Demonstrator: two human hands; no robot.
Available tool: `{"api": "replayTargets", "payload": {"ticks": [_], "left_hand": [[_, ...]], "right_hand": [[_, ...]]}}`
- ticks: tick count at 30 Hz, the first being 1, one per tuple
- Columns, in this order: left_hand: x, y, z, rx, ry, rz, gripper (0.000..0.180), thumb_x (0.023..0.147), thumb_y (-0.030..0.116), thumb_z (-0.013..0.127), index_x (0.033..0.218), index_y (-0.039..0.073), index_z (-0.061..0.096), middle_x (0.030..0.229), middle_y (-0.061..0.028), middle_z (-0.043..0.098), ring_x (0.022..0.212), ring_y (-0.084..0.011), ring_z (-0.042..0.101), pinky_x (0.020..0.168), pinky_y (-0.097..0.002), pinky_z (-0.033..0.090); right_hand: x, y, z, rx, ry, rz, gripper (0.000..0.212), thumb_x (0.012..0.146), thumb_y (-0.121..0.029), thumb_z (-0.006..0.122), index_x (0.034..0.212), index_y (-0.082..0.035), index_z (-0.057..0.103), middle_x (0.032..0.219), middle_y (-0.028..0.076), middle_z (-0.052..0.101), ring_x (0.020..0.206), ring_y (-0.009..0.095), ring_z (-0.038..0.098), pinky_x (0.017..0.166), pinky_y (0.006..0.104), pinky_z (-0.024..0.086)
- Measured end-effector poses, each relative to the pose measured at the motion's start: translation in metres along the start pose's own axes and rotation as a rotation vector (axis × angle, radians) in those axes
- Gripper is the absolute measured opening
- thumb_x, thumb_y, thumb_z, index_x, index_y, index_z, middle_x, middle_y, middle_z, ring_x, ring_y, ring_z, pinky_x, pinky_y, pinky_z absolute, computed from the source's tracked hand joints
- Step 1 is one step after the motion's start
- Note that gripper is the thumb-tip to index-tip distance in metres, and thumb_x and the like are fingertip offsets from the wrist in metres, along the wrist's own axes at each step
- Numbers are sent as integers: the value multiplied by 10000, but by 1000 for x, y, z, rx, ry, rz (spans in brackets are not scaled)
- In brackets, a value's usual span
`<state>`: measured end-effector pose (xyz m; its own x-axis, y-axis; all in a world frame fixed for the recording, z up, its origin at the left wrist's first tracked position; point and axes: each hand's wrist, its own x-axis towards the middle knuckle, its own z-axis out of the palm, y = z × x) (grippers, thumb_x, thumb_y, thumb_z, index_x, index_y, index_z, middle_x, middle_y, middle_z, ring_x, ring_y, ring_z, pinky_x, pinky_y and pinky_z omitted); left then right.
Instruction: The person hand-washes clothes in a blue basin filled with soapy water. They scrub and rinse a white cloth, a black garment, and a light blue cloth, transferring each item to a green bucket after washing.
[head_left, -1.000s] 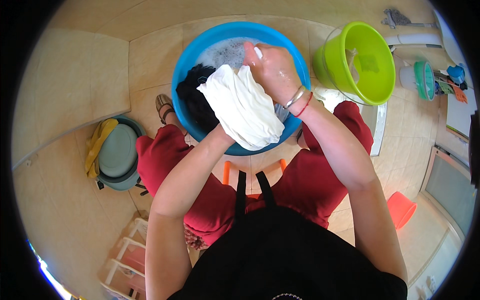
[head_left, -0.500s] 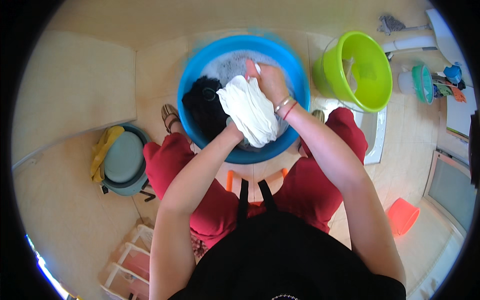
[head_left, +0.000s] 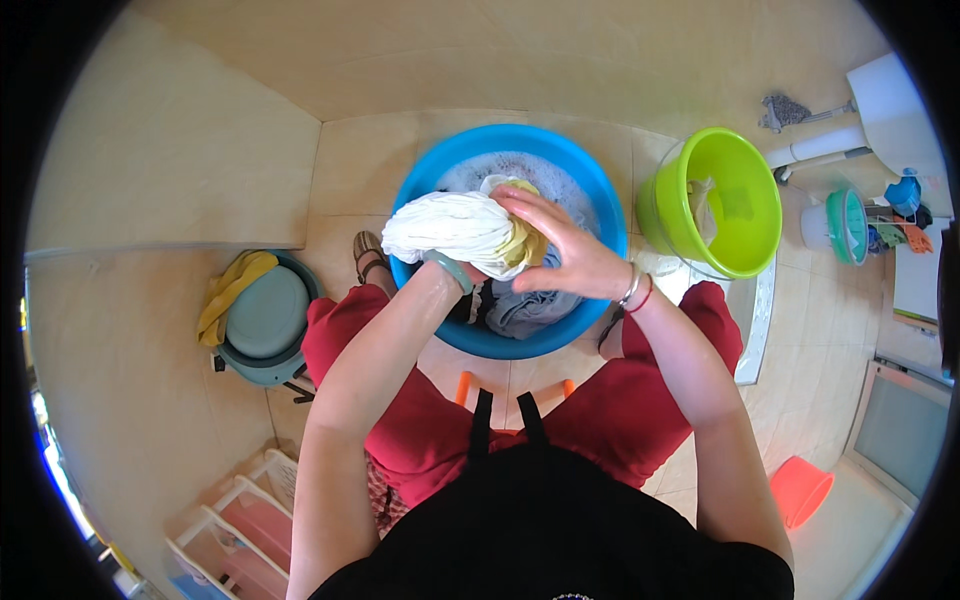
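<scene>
over the blue plastic tub point(head_left: 613, 225), lifted above its suds point(head_left: 515, 165): one white cloth point(head_left: 440, 230), finely creased, wet-looking, bunched into a thick roll lying left to right.

changed within the last second: the roll has swung round from a slanting hang; my right hand point(head_left: 580, 258), earlier clenched on a white end, has opened; a yellow-green section point(head_left: 525, 245) now shows at the roll's right end. meaning, as i judge it from my distant post: the hold is being rearranged, with the left side bearing most of the weight.

right hand: fingers spread, thumb well apart, fingertips at the top of the yellow-green section; pressure, i cannot tell.

left hand point(head_left: 477, 273): under the roll, fingers hidden; spread or pinching, i cannot tell.

green bangle point(head_left: 450, 272): smooth, rounded, left wrist. silver bracelet point(head_left: 630, 285): rigid, shiny, right wrist, beside a thin red cord.

grey cloth point(head_left: 540, 310): soft heaped folds, low in the tub, newly exposed to my view.

lime-green bucket point(head_left: 750, 240): glossy plastic, round mouth, thin handle, just right of the tub.

yellow cloth point(head_left: 230, 295): limp, draped beside a round, flat, grey-green basin point(head_left: 268, 320), left.
</scene>
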<state>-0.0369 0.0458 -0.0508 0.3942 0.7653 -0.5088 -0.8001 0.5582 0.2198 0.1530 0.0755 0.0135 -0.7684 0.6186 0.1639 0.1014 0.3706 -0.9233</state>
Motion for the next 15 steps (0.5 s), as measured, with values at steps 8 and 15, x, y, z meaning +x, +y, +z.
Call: {"api": "replayTargets", "payload": {"ticks": [8, 15], "left_hand": [[-32, -12, 19, 569, 398, 136, 346, 926, 278, 510, 1225, 105, 516, 1150, -80, 591, 1124, -235, 539, 902, -521, 437], [-59, -29, 44, 1149, 403, 890, 498, 896, 378, 608, 1279, 76, 512, 1279, -185, 461, 1197, -296, 455, 1026, -380, 344]], "right_hand": [[-10, 0, -2, 597, 274, 329, 425, 797, -174, 695, 1142, 6, 523, 1055, 64, 619, 987, 187, 598, 867, 317, 473], [0, -23, -17, 1030, 458, 343, 495, 883, -287, 637, 1293, -54, 487, 1204, 47, 571, 1097, 147, 559, 872, 343, 488]]}}
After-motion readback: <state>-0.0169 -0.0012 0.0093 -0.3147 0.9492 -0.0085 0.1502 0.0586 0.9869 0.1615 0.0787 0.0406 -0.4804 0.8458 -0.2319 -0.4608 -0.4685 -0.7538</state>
